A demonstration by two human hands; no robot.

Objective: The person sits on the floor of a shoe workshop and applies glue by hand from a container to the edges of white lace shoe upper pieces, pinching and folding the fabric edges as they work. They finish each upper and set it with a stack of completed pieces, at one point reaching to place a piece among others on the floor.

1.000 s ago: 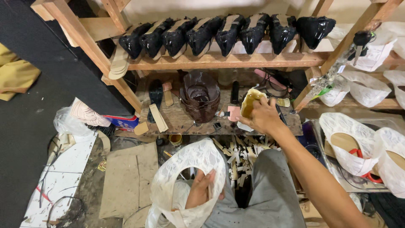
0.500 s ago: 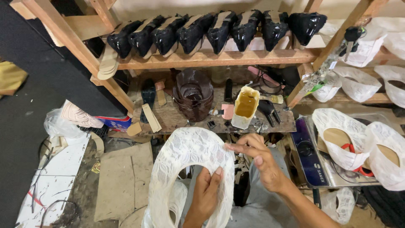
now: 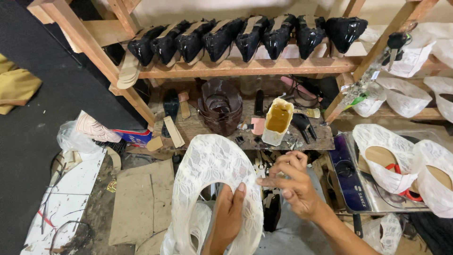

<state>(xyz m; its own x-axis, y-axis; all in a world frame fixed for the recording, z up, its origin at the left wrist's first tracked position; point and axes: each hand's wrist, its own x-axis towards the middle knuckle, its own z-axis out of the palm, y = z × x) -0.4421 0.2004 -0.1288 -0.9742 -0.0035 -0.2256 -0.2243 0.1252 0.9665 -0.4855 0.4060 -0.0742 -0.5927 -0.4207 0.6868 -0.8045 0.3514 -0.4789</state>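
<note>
The left hand [image 3: 230, 212] grips the white lace horseshoe-shaped shoe upper [image 3: 212, 174] from inside, near centre; the right hand [image 3: 292, 186], fingers pinched, touches its right edge. Delicate lace could snag or stretch if tugged. Just beyond, an open cream glue container [image 3: 277, 121] could tip onto the cluttered wooden bench [image 3: 207, 130].

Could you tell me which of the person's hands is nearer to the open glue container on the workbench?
Right. The right hand pinches the edge of the white lace shoe upper just below the glue container. The left hand grips the upper lower down, farther away.
</note>
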